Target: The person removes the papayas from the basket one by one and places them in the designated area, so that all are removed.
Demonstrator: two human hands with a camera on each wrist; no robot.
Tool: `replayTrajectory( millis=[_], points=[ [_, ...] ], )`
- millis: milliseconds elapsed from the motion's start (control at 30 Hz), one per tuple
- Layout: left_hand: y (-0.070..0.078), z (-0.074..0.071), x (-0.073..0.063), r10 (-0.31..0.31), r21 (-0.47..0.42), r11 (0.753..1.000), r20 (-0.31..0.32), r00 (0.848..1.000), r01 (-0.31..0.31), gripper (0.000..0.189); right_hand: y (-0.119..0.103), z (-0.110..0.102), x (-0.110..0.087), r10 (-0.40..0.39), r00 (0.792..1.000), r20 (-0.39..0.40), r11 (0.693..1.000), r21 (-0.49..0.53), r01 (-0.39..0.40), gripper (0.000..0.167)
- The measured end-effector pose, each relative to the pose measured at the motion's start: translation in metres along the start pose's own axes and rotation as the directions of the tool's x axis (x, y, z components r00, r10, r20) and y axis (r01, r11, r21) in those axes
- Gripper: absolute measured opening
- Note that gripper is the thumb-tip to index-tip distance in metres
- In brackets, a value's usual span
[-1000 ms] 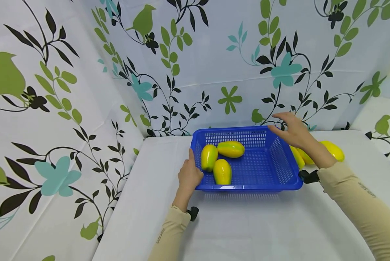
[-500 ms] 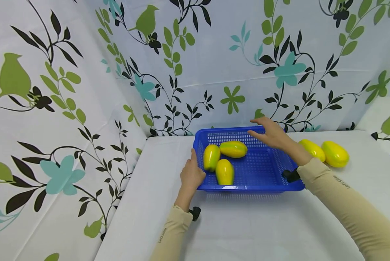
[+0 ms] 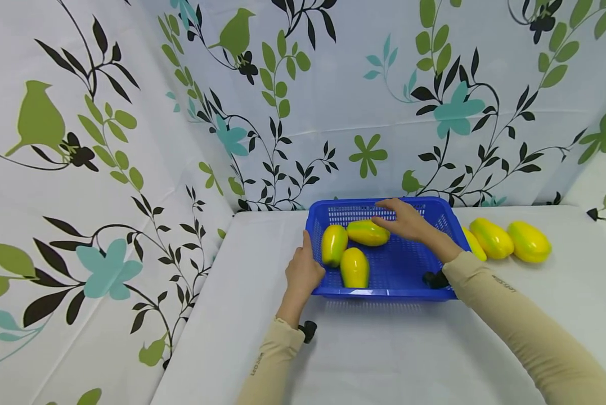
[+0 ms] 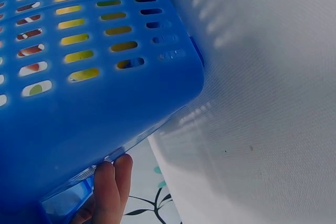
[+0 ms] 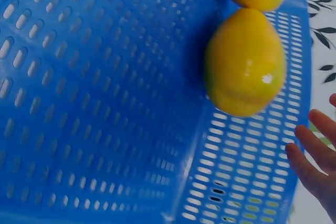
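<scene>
Head view: before me, a blue basket [image 3: 384,293] stands on a white-covered table [image 3: 232,292], in front of a patterned cloth [image 3: 333,101]. Three glossy yellow fruits lie inside, grouped toward its left end: a left fruit [image 3: 335,246], a rear fruit [image 3: 368,233] and a front fruit [image 3: 355,268]. Three more rest on the table just beyond the basket's right side: a half-hidden fruit [image 3: 476,246], partly covered by the basket, a middle fruit [image 3: 492,238] and an outer fruit [image 3: 530,242]. With the count evenly split, I judge the work to be about midway; the right part of the basket floor bears no fruit that I can see. The left hand [image 3: 304,270] grips the rim near the front left corner, index finger straight. The right hand [image 3: 405,221], fingers parted, hovers over the basket beside the rear fruit and holds nothing.

Left wrist view: a slotted wall [image 4: 105,98] of the basket fills the upper left, yellow showing through several slots. Fingers [image 4: 107,192] meet the rim from below; the thumb's exact placement I cannot tell.

Right wrist view: the right hand's fingers are spread and apart from the nearest fruit, probably the rear fruit, which lies against the perforated wall. Two others are cut off by the upper edge.
</scene>
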State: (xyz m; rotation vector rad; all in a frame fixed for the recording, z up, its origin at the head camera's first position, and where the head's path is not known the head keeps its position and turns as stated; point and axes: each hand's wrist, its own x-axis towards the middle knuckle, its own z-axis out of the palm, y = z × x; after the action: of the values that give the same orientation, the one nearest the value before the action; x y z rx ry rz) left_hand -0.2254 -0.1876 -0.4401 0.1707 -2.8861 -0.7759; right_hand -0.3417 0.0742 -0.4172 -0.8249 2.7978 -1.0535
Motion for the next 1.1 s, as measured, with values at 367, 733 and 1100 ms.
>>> replayTrajectory(
  millis=[367, 733, 1100],
  points=[
    [0.004, 0.002, -0.001, 0.007, 0.011, 1.0, -0.007, 1.0, -0.007, 0.087, 0.002, 0.019, 0.01, 0.015, 0.99, 0.143, 0.998, -0.068, -0.005, 0.067],
    [0.007, -0.002, 0.0, -0.011, 0.019, 1.0, -0.005, 1.0, 0.011, 0.086, -0.001, 0.028, 0.019, -0.012, 0.986, 0.169, 0.997, -0.075, 0.025, 0.061],
    [0.008, -0.003, 0.001, -0.026, 0.01, 1.0, 0.013, 1.0, 0.026, 0.087, 0.008, 0.026, 0.02, 0.024, 0.972, 0.234, 1.0, -0.001, -0.025, 0.068]
  ],
)
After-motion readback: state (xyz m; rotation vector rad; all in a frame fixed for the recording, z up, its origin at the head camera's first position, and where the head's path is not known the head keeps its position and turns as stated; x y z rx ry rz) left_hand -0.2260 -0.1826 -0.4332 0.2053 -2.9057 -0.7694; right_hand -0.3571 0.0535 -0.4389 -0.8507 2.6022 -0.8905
